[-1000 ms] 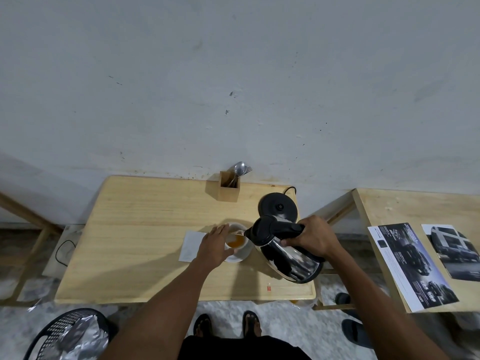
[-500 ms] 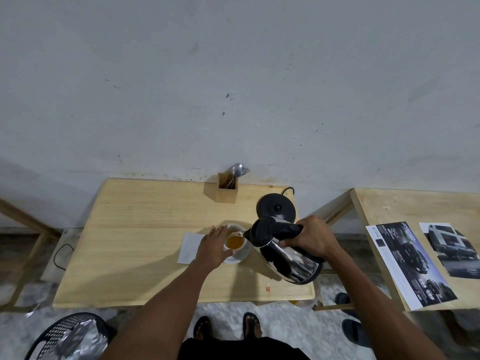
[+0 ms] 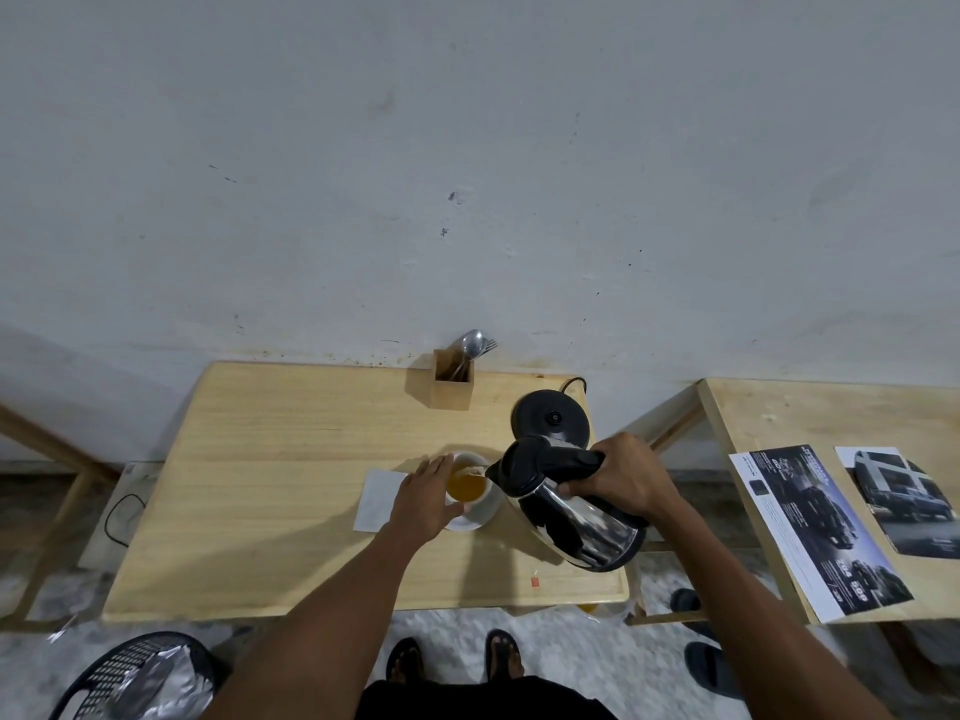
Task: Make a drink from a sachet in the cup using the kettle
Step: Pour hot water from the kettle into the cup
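from the head camera, looking down at a pale wooden table (image 3: 270,485) set against a grey wall, the right hand (image 3: 626,475) is wrapped tight around the black handle of a steel kettle (image 3: 571,506), which is held off the table and tilted so its spout sits at the right rim of a white cup (image 3: 470,485). the cup stands on a small white saucer (image 3: 470,522) near the middle of the table and holds orange-brown liquid. the left hand (image 3: 423,504) rests against the cup's left side, fingers curved around it with the thumb at the near rim, steadying it. a white paper square (image 3: 375,496), possibly the sachet, lies flat just left of the cup, partly under the left hand. behind the kettle its round black base (image 3: 551,419) sits on the table with a cord running off the back edge. a wooden holder (image 3: 451,381) with a spoon (image 3: 471,344) and a fork stands at the wall edge. a second table (image 3: 810,407) on the right carries printed leaflets (image 3: 810,527). a black basket (image 3: 130,678) sits on the floor at lower left.
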